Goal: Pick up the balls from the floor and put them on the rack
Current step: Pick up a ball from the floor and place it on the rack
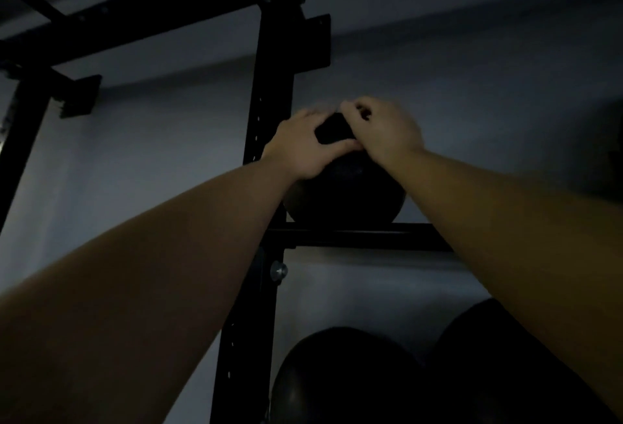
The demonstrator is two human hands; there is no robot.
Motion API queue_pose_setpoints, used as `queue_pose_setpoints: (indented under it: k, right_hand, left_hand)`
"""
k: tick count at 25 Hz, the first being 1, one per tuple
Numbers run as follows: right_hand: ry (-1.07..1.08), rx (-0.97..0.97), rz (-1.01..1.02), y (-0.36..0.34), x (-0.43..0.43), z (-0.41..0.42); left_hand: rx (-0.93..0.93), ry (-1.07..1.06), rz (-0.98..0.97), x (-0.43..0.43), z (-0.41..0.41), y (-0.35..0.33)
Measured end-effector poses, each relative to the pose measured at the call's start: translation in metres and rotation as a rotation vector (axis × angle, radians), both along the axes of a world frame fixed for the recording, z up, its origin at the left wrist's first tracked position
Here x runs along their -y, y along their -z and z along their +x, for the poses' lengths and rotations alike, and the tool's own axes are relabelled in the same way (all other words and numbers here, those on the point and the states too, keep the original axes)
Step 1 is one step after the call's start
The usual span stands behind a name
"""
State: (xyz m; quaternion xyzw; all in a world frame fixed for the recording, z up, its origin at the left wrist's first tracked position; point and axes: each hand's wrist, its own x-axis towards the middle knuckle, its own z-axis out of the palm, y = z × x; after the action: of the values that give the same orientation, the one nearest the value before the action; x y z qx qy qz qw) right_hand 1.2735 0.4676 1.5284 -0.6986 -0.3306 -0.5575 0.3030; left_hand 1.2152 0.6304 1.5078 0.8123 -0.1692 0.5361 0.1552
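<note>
A black ball point(347, 194) sits on the rack's upper crossbar point(357, 237), just right of the black upright post point(273, 79). Both my arms reach up to it. My left hand point(303, 148) lies over the ball's top left, thumb and fingers curled round a dark raised part at the top. My right hand point(384, 130) holds the top right with its fingers curled over. The two hands touch each other above the ball. The scene is dim and the hands are slightly blurred.
Two more dark balls point(340, 379) point(499, 349) rest on a lower level at the bottom right. A grey wall point(472, 86) stands behind the rack. Black beams point(141, 22) run overhead to the left, with another post point(20, 140) at the far left.
</note>
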Motion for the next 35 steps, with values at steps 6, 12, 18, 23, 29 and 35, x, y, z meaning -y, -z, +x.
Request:
queue_pose_setpoints:
  k: [6,12,18,23,29,35]
  right_hand:
    - [0.087,-0.189,-0.127,0.066,-0.005,0.048]
    - [0.234,-0.242,-0.112,0.071,-0.009,0.045]
    - [0.036,-0.349,-0.176,0.109,0.027,0.010]
    - [0.194,-0.475,-0.320,0.119,0.081,-0.061]
    - [0.281,-0.435,-0.278,0.135,0.198,-0.198]
    - [0.504,-0.547,-0.310,0.196,0.336,-0.318]
  left_hand:
    - [-0.118,-0.005,-0.152,-0.015,0.047,0.060]
    - [-0.175,-0.008,-0.195,-0.011,0.046,0.052]
    - [-0.365,-0.200,-0.046,-0.026,-0.009,0.098]
    - [-0.428,-0.200,0.069,-0.009,-0.091,0.125]
    - [-0.484,-0.120,0.082,0.084,-0.201,0.134]
    - [-0.582,0.018,0.153,0.237,-0.272,0.185]
